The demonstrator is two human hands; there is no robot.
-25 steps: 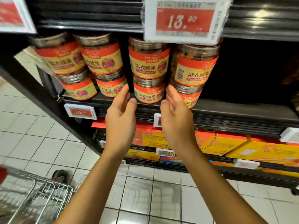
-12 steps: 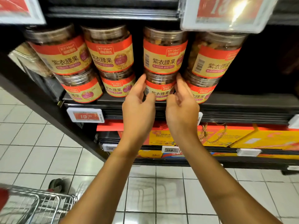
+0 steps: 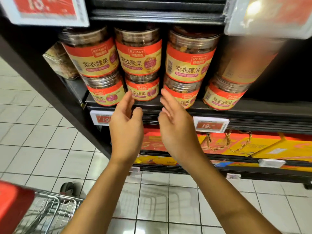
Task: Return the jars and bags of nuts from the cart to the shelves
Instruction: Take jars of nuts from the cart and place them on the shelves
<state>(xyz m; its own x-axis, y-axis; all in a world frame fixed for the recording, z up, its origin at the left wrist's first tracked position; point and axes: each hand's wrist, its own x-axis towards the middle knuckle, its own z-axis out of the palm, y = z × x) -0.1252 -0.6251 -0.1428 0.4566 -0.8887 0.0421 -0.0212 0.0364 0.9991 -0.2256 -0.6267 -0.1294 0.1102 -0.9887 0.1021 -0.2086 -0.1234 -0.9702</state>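
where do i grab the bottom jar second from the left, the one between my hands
Probably by its round side wall, coming straight in from the front with the left hand and right hand on either side. The bottom jar stands upright with an upper jar stacked on its lid, so the top is out of reach.

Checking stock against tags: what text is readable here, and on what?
"RT-Mart": jar labels.
"紫衣腰果": same labels.
"19.": shelf price tag; its decimals blurred.
Upper tags: blurred, unreadable.
Labels' small print, boxes: too small.
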